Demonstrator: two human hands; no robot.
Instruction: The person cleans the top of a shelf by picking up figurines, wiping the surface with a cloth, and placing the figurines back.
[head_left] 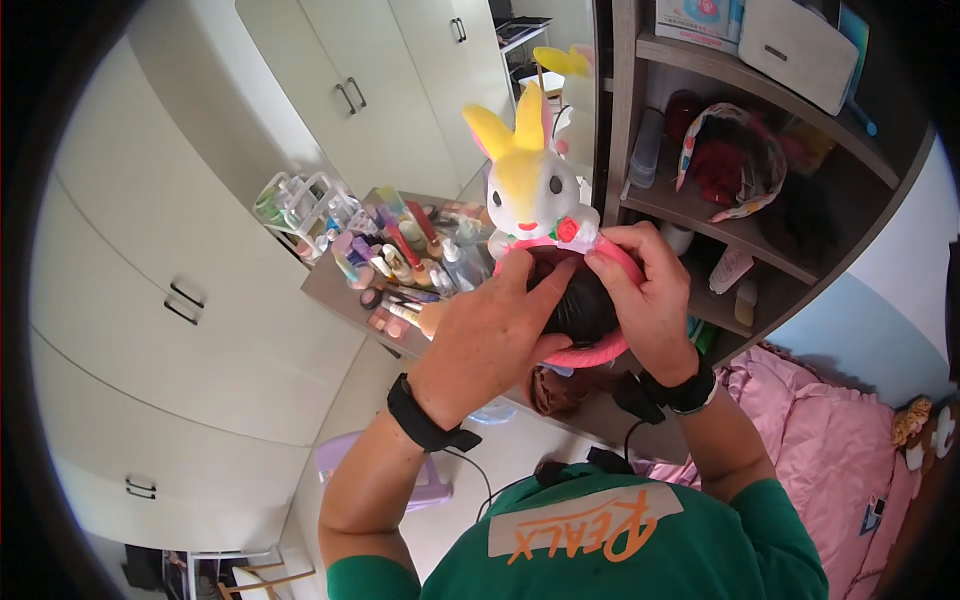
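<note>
A rabbit-shaped container with yellow ears, a white face and a red rose stands upright between my hands. Its round pink rim surrounds a dark, shiny thing whose kind I cannot make out. My left hand lies over the left side of the rim, with one finger reaching inside and the thumb near the lower edge. At the right side, my right hand grips the rim, its thumb at the opening and its fingers curled outside. The hands hide part of the container's body.
Bottles and cosmetics crowd the dressing table, beside a white rack. Behind them is a mirror. Dark shelves rise on the right, above a bed with a pink quilt. A purple stool stands below.
</note>
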